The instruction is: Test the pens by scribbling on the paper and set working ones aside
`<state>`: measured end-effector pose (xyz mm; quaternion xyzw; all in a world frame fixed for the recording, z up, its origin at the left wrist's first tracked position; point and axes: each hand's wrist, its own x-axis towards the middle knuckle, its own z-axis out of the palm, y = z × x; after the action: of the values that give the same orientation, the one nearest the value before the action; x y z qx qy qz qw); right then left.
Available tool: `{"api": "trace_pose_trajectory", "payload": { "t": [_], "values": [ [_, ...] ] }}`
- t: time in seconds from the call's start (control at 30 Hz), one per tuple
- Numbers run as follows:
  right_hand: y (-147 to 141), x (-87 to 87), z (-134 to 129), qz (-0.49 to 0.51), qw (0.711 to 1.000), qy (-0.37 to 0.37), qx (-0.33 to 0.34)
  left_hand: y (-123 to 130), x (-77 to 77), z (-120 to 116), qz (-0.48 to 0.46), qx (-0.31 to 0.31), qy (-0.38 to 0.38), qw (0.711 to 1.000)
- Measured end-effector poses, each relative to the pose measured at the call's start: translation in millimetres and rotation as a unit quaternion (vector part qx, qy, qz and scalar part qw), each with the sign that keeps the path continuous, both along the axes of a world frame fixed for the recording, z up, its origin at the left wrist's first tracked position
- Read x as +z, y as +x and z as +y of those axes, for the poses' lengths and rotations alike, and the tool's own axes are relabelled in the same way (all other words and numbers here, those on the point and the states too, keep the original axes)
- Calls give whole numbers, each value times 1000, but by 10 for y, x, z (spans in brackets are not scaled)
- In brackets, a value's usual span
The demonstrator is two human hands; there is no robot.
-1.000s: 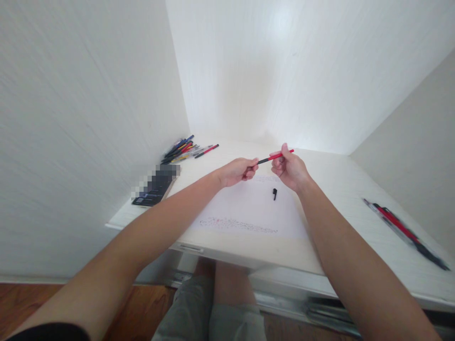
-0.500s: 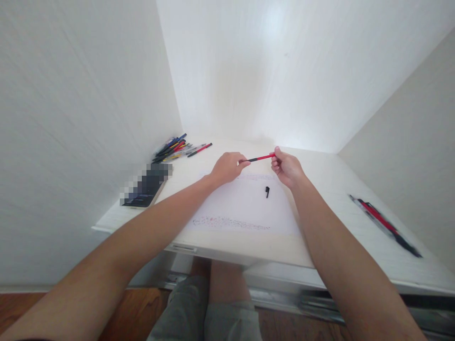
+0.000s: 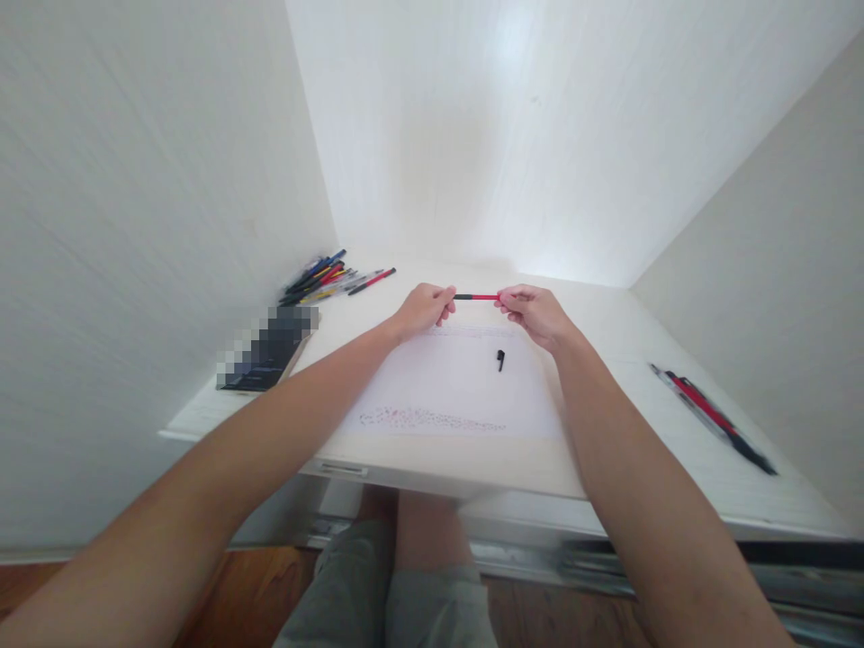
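Note:
A red pen with a black grip (image 3: 478, 297) is held level between my two hands, above the far part of the paper. My left hand (image 3: 427, 308) is closed on its black end, and my right hand (image 3: 533, 310) pinches the red end. Both tips of the pen are hidden by my fingers. Below it, a white sheet of paper (image 3: 438, 378) lies on the desk with rows of small dark and red marks near its top and bottom edges. A small black pen cap (image 3: 500, 360) rests on the sheet, nearer my right hand.
Several mixed pens (image 3: 317, 279) lie heaped at the back left, with a red pen (image 3: 373, 282) beside them. A phone (image 3: 266, 351), partly pixelated, lies at the left. More red, black and clear pens (image 3: 712, 414) lie at the right. White panels enclose the desk (image 3: 621, 378).
The pen has turned from slanted to level. My left hand has shifted its hold on the black end, and my right hand has rolled over on the red end. The view has moved slightly.

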<state>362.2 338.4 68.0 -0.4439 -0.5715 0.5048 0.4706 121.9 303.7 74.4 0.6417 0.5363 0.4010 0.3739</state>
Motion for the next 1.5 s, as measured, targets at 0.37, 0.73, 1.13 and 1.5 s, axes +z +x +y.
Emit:
{"api": "trace_pose_trajectory", "payload": {
  "t": [0.37,0.73,1.13,1.5],
  "values": [
    [-6,69,-55,-18,997,-67,14,-14,-85,38,-5,-23,-19,1000],
    [10,22,-18,-80,994,-73,2,-60,-95,26,-4,-40,-15,999],
    [36,7,-23,-24,998,-5,60,-70,-149,93,-73,-40,-111,990],
    [19,23,-5,-37,994,-81,58,-77,-127,69,-71,-55,-49,995]
  ]
}}
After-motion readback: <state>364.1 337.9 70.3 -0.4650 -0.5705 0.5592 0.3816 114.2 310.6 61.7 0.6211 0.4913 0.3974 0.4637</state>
